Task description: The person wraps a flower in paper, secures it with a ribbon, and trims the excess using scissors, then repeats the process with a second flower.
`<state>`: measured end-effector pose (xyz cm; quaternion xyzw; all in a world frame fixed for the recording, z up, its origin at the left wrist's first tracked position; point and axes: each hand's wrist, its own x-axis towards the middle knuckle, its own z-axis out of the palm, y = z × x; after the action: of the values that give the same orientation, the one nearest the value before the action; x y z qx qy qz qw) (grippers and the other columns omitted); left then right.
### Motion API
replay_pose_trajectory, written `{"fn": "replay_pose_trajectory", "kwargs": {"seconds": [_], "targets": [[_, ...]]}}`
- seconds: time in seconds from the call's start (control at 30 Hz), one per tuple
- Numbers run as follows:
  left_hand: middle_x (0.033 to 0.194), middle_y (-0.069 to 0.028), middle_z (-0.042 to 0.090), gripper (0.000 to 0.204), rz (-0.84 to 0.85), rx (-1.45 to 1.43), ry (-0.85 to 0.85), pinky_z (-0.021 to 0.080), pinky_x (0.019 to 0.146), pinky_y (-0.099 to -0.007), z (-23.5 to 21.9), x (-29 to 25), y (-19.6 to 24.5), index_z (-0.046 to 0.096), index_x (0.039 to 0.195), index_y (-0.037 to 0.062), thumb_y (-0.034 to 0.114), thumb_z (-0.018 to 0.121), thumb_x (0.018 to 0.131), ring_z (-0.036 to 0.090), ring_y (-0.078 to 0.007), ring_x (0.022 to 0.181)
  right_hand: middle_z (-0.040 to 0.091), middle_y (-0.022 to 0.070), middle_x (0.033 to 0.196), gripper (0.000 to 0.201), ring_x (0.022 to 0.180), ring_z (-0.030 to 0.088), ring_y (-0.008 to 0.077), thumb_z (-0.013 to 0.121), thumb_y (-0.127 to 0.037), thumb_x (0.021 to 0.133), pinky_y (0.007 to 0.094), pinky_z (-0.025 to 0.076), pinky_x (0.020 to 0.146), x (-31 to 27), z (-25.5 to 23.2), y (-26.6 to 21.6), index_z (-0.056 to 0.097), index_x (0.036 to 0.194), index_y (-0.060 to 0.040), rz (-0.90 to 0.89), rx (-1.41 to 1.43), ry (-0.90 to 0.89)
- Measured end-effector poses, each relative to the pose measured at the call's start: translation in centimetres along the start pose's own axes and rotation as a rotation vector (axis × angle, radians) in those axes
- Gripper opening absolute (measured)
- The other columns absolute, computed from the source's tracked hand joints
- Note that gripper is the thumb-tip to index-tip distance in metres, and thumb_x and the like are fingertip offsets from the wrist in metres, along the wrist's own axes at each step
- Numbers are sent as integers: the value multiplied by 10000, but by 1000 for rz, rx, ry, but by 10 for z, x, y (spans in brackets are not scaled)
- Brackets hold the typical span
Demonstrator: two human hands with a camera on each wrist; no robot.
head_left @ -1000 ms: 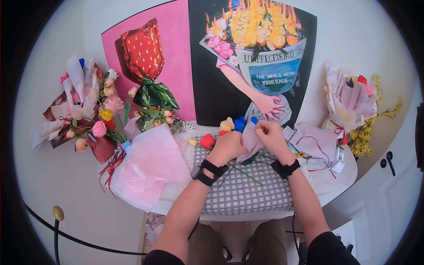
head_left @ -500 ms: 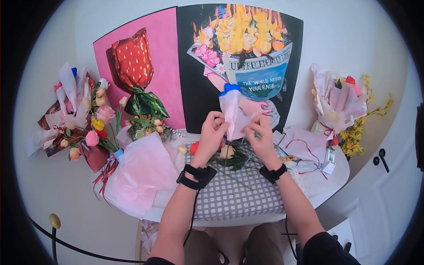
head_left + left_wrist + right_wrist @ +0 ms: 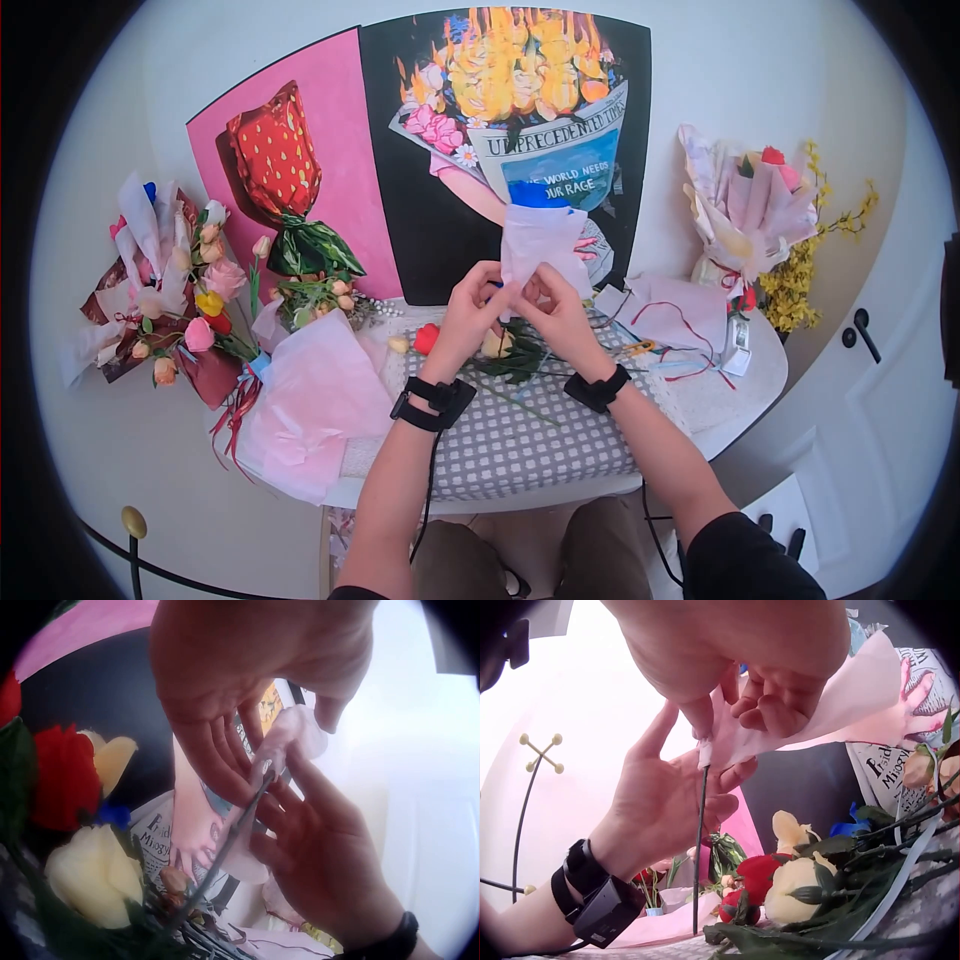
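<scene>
A blue artificial flower stands upright over the table, its lower part wrapped in a pale pink sheet of tissue paper. Both hands meet at the gathered base of this paper. My left hand holds the wrapped base from the left, fingers behind it. From the other side my right hand pinches the paper close around the stem. In the right wrist view the bare green stem hangs down below the fingers. Cream rose and red rose lie just beneath the hands.
Under the hands lies a grey checkered cloth. Large pink paper covers the table's left side. Ribbons and a small white box lie at the right. Bouquets stand at both sides, with painted panels behind.
The blue flower came up from the table into an upright position. Its paper now wraps across the front, and both hands have come together at its base. The head view has shifted.
</scene>
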<state>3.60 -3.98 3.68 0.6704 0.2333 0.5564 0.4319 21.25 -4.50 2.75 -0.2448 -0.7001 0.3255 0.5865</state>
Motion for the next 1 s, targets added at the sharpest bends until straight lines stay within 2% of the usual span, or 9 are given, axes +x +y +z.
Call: {"fn": "replay_pose_trajectory", "kwargs": {"seconds": [0.17, 0.23, 0.4, 0.47, 0.57, 0.73, 0.87, 0.93, 1.0], "targets": [[1073, -76, 705, 369, -31, 107, 37, 542, 523, -211, 3, 0, -10, 568, 1289, -1, 208, 672, 1003, 666, -72, 833, 540, 25, 1063, 230, 884, 544, 76, 635, -47, 960, 207, 443, 618, -2, 0, -4, 628, 1188, -19, -165, -46, -78], [1079, -77, 705, 383, -31, 59, 74, 550, 532, -214, 3, 1, -12, 563, 1306, -2, 193, 680, 998, 673, -81, 847, 555, 38, 1097, 272, 874, 579, 99, 571, -27, 977, 224, 491, 625, -1, -1, 2, 639, 1241, -25, -76, 218, -75], [1094, -92, 709, 434, 44, 8, 117, 569, 558, -226, 10, 3, -9, 521, 1365, -5, 136, 685, 989, 691, -106, 861, 621, 30, 1065, 207, 883, 611, 106, 566, -45, 999, 246, 529, 636, 3, -8, 13, 652, 1185, -17, 71, 259, -53], [1103, -106, 712, 434, 266, -30, 232, 579, 586, -236, 15, 6, -11, 487, 1380, -9, 108, 661, 1000, 700, -117, 841, 646, 26, 1041, 184, 885, 621, 108, 575, -59, 1005, 251, 533, 639, 2, -9, 10, 655, 1165, -16, 140, 278, -27], [1117, -121, 714, 402, 126, -25, 210, 588, 623, -242, 7, 0, 0, 470, 1374, -13, 95, 624, 1019, 702, -114, 864, 681, 21, 997, 154, 884, 632, 109, 619, -107, 1005, 252, 538, 642, 2, -6, 8, 663, 1125, -21, 184, 300, 10], [1102, -105, 710, 292, 85, 7, 138, 593, 639, -243, 0, 3, -12, 510, 1329, 1, 129, 533, 1068, 692, -111, 921, 695, 3, 909, 171, 819, 628, 88, 688, -149, 974, 217, 461, 646, 1, -1, 10, 677, 1088, -22, -74, -151, 48], [1059, -67, 682, 286, 0, 61, 63, 600, 645, -252, 9, 0, -12, 589, 1240, 3, 215, 454, 1105, 668, -103, 899, 660, -18, 835, 159, 785, 599, 67, 702, -149, 969, 215, 431, 644, -1, 4, 10, 669, 1055, -20, -48, -9, 119], [1043, -55, 660, 314, -4, 99, 49, 592, 639, -252, 10, -2, -14, 617, 1210, 5, 258, 465, 1102, 648, -91, 879, 612, -27, 794, 158, 748, 566, 49, 714, -158, 968, 218, 427, 635, -3, 0, 7, 644, 994, -19, 65, -42, 110], [1044, -46, 659, 305, 7, 314, 2, 572, 617, -235, 15, -5, -9, 613, 1244, 17, 255, 501, 1090, 642, -80, 867, 597, -24, 788, 166, 731, 548, 44, 705, -163, 979, 219, 422, 628, 2, 1, 22, 622, 965, -20, 52, 24, 159]]}}
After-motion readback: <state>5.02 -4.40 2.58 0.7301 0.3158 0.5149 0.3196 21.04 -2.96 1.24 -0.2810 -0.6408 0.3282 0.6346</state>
